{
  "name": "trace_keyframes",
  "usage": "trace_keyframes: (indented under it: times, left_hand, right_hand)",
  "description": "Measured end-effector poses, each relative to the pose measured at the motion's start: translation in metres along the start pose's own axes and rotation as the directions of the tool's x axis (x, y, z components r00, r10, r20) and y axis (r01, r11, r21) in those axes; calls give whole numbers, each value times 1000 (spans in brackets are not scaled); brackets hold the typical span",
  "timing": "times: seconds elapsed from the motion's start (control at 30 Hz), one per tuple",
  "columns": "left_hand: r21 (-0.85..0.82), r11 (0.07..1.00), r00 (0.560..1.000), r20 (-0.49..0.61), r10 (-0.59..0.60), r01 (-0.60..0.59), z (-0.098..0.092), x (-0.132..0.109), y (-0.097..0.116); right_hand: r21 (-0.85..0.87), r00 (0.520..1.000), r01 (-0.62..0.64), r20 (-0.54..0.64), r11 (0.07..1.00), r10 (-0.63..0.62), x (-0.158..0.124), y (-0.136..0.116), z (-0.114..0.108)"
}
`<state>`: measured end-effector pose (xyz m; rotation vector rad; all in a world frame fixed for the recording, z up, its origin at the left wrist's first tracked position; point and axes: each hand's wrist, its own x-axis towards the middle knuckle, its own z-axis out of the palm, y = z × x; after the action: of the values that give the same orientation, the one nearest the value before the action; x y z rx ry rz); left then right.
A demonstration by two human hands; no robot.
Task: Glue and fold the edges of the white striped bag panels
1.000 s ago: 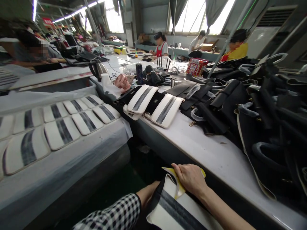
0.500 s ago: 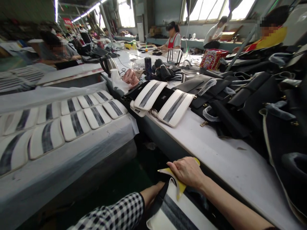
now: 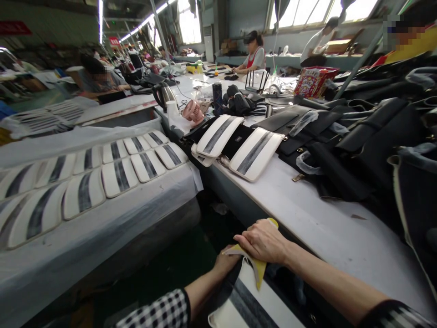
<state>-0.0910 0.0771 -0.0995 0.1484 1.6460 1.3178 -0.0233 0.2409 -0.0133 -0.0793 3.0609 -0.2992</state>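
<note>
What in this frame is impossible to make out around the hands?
Head view:
left hand: fingers hidden behind the edge of the striped panel.
yellow piece: mostly under the right hand, shape unclear.
striped panel: cut off by the bottom edge.
red box: print too small.

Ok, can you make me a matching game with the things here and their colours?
Things:
1 small fan
2 box
3 kettle
4 sheet under the right hand

Colours:
a yellow
b silver
c pink
d red

Pairs: 1-c, 2-d, 3-b, 4-a
</note>
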Motion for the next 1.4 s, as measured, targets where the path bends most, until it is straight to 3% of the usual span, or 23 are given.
trace_keyframes:
  times: [0.13, 0.23, 0.3, 0.73, 1.1, 1.4]
  left_hand:
    - [-74, 985, 985, -88, 150, -156, -10, -24, 24]
    - [114, 919, 925, 90, 369, -378, -12, -60, 52]
    - [281, 853, 897, 186, 402, -441, -11, -76, 66]
    - [617, 662, 895, 182, 407, -426, -5, -82, 69]
    - [679, 604, 900, 217, 378, -418, -3, -80, 64]
    - [714, 532, 881, 275, 385, -455, -3, -77, 58]
  right_hand:
    - [4, 1000, 25, -2, 1000, -25, 0, 1, -1]
    - [4, 999, 46, 8, 999, -46, 0, 1, -4]
    - [0, 998, 60, 16, 998, -60, 2, 1, -5]
    - [-20, 993, 113, 41, 993, -112, -1, 0, -9]
    - [-21, 991, 123, 53, 992, -122, -3, 0, -5]
    - [-27, 995, 19, 96, 999, -17, -15, -10, -5]
